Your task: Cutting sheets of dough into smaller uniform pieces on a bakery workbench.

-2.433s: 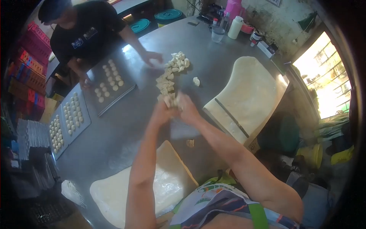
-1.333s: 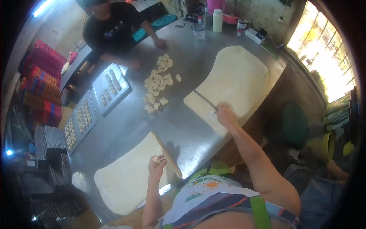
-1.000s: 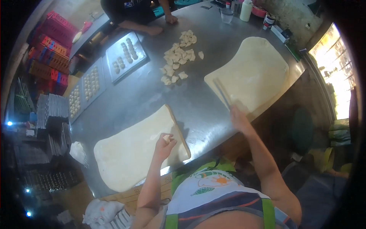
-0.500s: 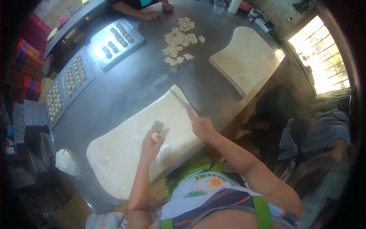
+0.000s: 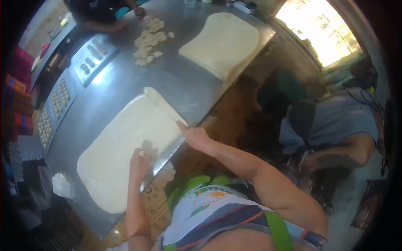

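Observation:
A wide, pale sheet of dough [image 5: 117,142] lies on the metal table. My right hand [image 5: 196,137] is closed at its right end, by the near table edge, on a knife whose thin blade shows only faintly, blurred. A narrow dough strip [image 5: 158,101] runs along that end, with a cut line between it and the sheet. Over the sheet's near side, my left hand [image 5: 139,163] is closed around a small dough piece [image 5: 143,153], which pokes out by the thumb.
Loose dough pieces [image 5: 150,39] lie in a heap farther back, beside a second dough sheet [image 5: 224,42]. Trays of dough balls [image 5: 60,94] line the left side. A white mound [image 5: 63,185] sits at the left edge. Across the table is a person's arm [image 5: 104,27]; another person [image 5: 331,117] is at right.
The view has shifted, so the table appears farther left. My right hand has drawn the knife toward me along the dough's end, to the near edge. The left hand still holds its dough piece.

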